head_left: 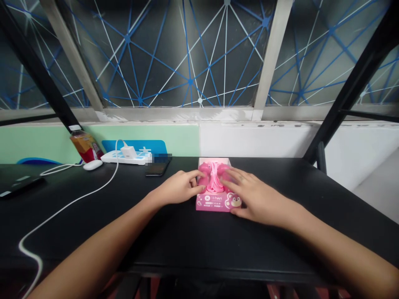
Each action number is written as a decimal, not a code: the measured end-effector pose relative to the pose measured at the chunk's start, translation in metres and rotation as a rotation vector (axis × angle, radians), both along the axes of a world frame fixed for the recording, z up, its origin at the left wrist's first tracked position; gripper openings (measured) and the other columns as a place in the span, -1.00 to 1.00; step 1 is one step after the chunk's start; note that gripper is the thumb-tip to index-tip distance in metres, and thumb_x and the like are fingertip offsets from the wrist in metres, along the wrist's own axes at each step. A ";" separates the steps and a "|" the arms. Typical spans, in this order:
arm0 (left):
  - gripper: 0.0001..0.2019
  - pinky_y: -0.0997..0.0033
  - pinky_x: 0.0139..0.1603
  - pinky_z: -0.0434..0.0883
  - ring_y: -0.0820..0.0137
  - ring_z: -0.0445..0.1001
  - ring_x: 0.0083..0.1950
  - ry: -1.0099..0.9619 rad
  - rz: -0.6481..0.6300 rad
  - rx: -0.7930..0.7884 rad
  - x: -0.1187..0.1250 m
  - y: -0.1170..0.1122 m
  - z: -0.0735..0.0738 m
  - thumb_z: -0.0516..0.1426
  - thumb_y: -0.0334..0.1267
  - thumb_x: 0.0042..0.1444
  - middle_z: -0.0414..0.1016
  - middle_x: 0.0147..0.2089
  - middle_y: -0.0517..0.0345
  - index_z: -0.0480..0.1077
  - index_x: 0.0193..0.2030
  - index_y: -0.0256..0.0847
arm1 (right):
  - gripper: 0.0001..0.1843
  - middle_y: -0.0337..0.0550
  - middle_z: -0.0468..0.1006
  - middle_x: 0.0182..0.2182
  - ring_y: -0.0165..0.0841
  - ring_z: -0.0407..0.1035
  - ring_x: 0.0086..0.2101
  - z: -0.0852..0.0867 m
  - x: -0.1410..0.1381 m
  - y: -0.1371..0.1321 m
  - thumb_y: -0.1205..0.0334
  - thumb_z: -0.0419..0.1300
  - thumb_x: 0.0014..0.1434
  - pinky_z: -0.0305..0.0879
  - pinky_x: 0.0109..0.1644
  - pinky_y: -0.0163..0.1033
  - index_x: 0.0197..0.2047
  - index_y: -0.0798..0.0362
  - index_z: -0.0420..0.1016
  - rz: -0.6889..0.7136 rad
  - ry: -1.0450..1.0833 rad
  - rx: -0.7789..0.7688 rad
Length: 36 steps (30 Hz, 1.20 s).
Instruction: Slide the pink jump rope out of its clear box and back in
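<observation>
At the pink box [212, 200], the pink padded item [205, 174] is touched by the half-curled left hand [177, 187] and the spread right hand [257, 195]. Whether either hand grips it cannot be told

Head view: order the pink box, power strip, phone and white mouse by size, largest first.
Pink box and power strip: unsure, the box sits nearer the camera. Then phone, then white mouse.

A white power strip [124, 157], white mouse [92, 165] and orange-filled plastic bottle [84, 145] stand at ten o'clock on the black desk [187, 249].
</observation>
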<state>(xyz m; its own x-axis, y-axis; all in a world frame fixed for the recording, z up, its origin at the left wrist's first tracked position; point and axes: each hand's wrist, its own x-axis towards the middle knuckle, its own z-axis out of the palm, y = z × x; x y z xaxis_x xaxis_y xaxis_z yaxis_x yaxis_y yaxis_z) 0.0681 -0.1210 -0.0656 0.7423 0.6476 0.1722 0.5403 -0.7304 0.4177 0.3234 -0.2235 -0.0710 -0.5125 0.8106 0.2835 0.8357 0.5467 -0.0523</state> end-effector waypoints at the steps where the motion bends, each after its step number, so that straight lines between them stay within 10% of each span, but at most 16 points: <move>1: -0.62 0.48 -0.42 0.24 0.43 0.46 -0.44 -0.006 0.016 0.005 -0.001 0.001 -0.001 0.10 -0.02 0.23 0.52 -0.43 0.24 0.40 0.09 -0.15 | -0.40 0.05 0.14 0.34 0.02 -0.01 0.30 0.001 -0.007 -0.002 0.20 0.24 0.13 0.04 0.29 0.15 0.25 -0.01 0.33 0.048 -0.020 0.007; 5: -0.67 0.47 -0.42 0.23 0.43 0.46 -0.45 -0.032 0.069 0.052 -0.004 0.005 -0.004 0.05 -0.05 0.26 0.54 -0.44 0.22 0.44 0.04 -0.16 | -0.70 -0.04 0.56 -0.03 -0.20 0.45 -0.08 0.006 -0.028 -0.012 0.29 0.05 0.28 0.34 0.03 -0.06 -0.01 -0.02 0.54 0.220 0.005 -0.175; 11: -0.68 0.47 -0.44 0.21 0.41 0.46 -0.46 -0.037 0.131 0.112 0.002 0.010 -0.001 0.04 -0.05 0.26 0.56 -0.45 0.19 0.48 -0.02 -0.16 | -0.69 -0.14 0.62 -0.30 -0.28 0.48 -0.26 0.016 -0.036 -0.025 0.44 0.06 0.20 0.35 -0.12 -0.20 -0.17 -0.01 0.60 0.328 0.092 -0.349; 24: -0.62 0.45 -0.36 0.25 0.37 0.50 -0.38 -0.045 0.202 0.082 0.016 0.043 -0.020 0.03 -0.04 0.25 0.57 -0.35 0.22 0.41 0.13 -0.09 | -0.57 -0.09 0.59 -0.02 -0.29 0.47 -0.07 0.026 -0.028 -0.039 0.19 0.26 0.17 0.31 0.01 -0.28 0.12 0.05 0.49 0.637 0.248 -0.822; 28: -0.55 0.44 -0.36 0.23 0.39 0.47 -0.38 -0.035 0.186 0.131 0.014 0.036 -0.017 0.01 -0.05 0.28 0.57 -0.21 0.19 0.26 0.28 -0.06 | -0.64 -0.14 0.63 -0.25 -0.35 0.48 -0.27 0.033 -0.011 -0.023 0.08 -0.02 0.38 0.34 -0.15 -0.27 -0.07 0.04 0.56 0.331 0.391 -0.640; 32: -0.65 0.44 -0.37 0.22 0.40 0.42 -0.38 -0.099 0.186 0.189 0.007 0.015 -0.005 0.02 -0.04 0.28 0.51 -0.30 0.16 0.40 0.06 -0.17 | -0.70 -0.15 0.58 -0.32 -0.31 0.42 -0.35 0.018 0.004 -0.003 0.01 0.10 0.28 0.27 -0.27 -0.24 -0.11 -0.03 0.56 -0.096 0.271 -0.213; 36: -0.62 0.47 -0.40 0.19 0.43 0.37 -0.43 0.024 -0.027 0.054 0.002 -0.009 0.004 0.12 0.05 0.18 0.45 -0.41 0.22 0.43 -0.01 -0.16 | -0.57 -0.08 0.51 -0.18 -0.27 0.41 -0.31 0.001 0.007 0.004 -0.07 0.19 0.19 0.28 -0.23 -0.20 0.04 -0.03 0.47 -0.123 0.174 -0.192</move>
